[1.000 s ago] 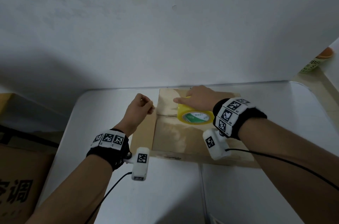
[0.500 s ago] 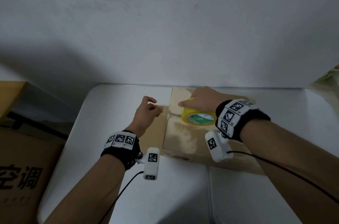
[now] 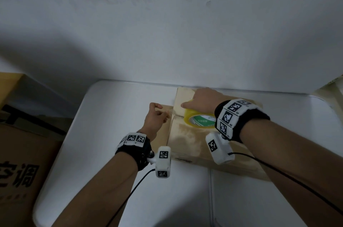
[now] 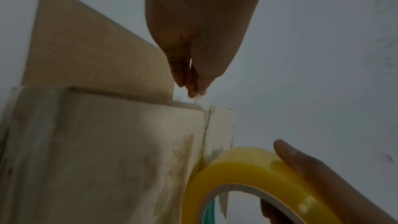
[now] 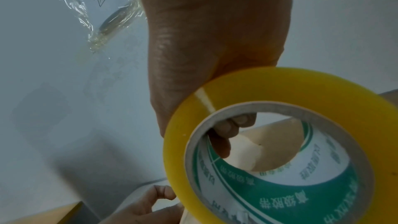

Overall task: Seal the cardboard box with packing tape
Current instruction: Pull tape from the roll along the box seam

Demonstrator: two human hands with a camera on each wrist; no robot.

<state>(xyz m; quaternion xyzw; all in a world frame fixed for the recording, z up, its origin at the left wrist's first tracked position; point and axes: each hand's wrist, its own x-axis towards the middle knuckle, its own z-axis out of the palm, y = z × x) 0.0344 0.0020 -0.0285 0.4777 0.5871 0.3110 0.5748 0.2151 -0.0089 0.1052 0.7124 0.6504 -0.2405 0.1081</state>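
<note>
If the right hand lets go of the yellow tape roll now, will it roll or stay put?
The yellow tape roll looks tilted on the cardboard box, so it may roll or flop flat. Its hollow core suggests it is light. The right hand grips it.

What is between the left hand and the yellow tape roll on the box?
In the left wrist view, box top with its flap seam lies between the left hand and tape roll; any tape strip is unclear.

Yellow tape roll (image 3: 199, 119) rests atop the closed, tape-streaked cardboard box (image 3: 187, 145).
</note>
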